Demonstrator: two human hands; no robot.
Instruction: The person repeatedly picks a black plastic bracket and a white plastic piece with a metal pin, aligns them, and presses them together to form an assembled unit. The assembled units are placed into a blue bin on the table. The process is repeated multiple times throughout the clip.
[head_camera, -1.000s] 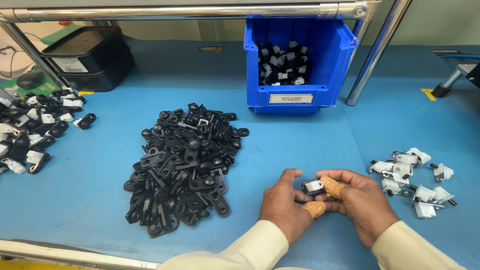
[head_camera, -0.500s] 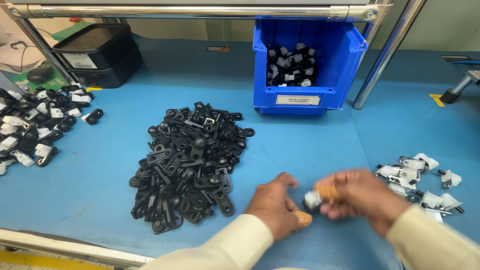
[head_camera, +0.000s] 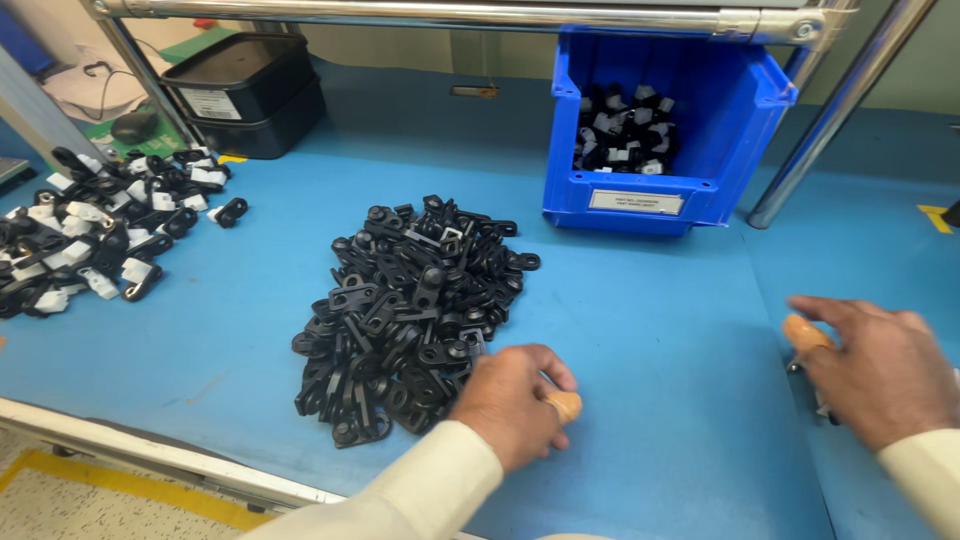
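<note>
One blue bin (head_camera: 668, 130) holds black-white clips (head_camera: 625, 135); left hand (head_camera: 510, 400) fingers curled, right hand (head_camera: 885, 370) unclear.

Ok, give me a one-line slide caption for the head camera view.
Left hand beside a pile of black plastic clips, right hand far right on the blue mat.

Left hand (head_camera: 515, 400) loosely curled, touching near edge of black clip pile (head_camera: 410, 310) on blue mat (head_camera: 660, 380). Right hand (head_camera: 880, 365) lies palm-down, well apart.
</note>
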